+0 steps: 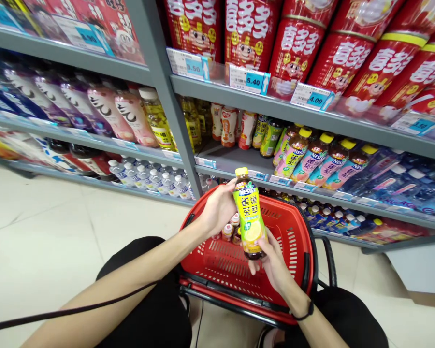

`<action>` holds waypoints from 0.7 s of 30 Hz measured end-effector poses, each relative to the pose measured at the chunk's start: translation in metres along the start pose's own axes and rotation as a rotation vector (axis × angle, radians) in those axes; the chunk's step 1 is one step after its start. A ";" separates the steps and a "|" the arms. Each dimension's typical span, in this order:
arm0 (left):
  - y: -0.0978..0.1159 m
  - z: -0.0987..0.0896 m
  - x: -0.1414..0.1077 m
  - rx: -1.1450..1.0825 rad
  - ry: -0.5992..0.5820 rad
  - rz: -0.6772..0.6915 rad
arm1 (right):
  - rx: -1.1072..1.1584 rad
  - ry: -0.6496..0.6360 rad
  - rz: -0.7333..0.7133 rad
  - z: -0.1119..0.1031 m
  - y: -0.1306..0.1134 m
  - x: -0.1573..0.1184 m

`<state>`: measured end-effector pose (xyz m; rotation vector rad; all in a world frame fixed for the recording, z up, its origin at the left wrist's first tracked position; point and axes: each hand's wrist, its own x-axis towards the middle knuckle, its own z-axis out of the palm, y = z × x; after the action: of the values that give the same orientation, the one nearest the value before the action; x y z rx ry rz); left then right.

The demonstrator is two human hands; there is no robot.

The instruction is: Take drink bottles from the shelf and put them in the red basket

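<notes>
A bottle of lemon tea [250,212] with a yellow cap and a yellow-green label is held tilted above the red shopping basket [210,270]. My left hand [219,207] grips it near the neck, on its left side. Around its base curl the fingers of my right hand [271,256], some of them hidden behind the bottle. Inside the basket, several small bottles [227,233] with white and red caps stand at the left, partly covered by my left hand and the tea bottle.
Grey shelving runs across the front. Pink-labelled tea bottles [297,152] and small drink bottles [229,126] stand on the middle shelf, red cans [293,53] above. Water bottles [154,179] line the lower left. A black basket handle [328,261] sticks out at right; a black cord [94,307] crosses my left arm.
</notes>
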<state>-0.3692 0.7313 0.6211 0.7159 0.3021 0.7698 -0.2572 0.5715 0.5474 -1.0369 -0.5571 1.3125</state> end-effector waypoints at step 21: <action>0.008 -0.011 0.005 0.009 0.059 0.082 | -1.260 0.337 -0.924 -0.021 -0.005 -0.003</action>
<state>-0.3754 0.7443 0.6191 0.7181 0.3316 0.8690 -0.2376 0.5625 0.5423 -1.6269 -1.4424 -0.1709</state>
